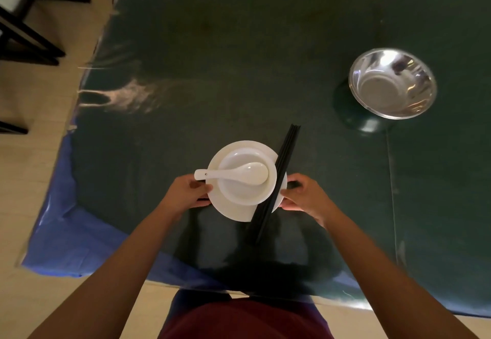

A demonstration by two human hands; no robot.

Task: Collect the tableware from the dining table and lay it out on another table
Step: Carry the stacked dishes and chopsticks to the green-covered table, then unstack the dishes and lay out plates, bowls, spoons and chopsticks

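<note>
- Head view: white plate (225,205) sits near the front edge of the dark green table (239,59), straight ahead of the person.
- A white bowl (247,195) rests on the plate; a white spoon (233,175) lies in the bowl, its handle overhanging the bowl's left rim.
- Black chopsticks (279,179) lie slanted across the plate's right side, both ends projecting past the rim.
- Left hand (190,191) pinches the plate's left rim, thumb above, fingers curled under. Right hand (301,196) pinches the right rim likewise, beside the chopsticks.
- Cannot tell whether the plate is lifted or resting on the table.
- Handling judgement: ceramic, stiff, breakable, glazed and likely slick. Stack is loose; nothing pins the spoon or chopsticks, so tilt would send them rolling off. Opposite-rim hold, kept level, suits it.
- Steel bowl (393,83) stands well apart, far right; no obstruction to the stack.
- Edges: table's front edge is close to the person's body; blue underlayer (66,232) shows at the left corner.
- Open room: bare table ahead and to either side; floor and dark chair legs (29,46) at far left.
</note>
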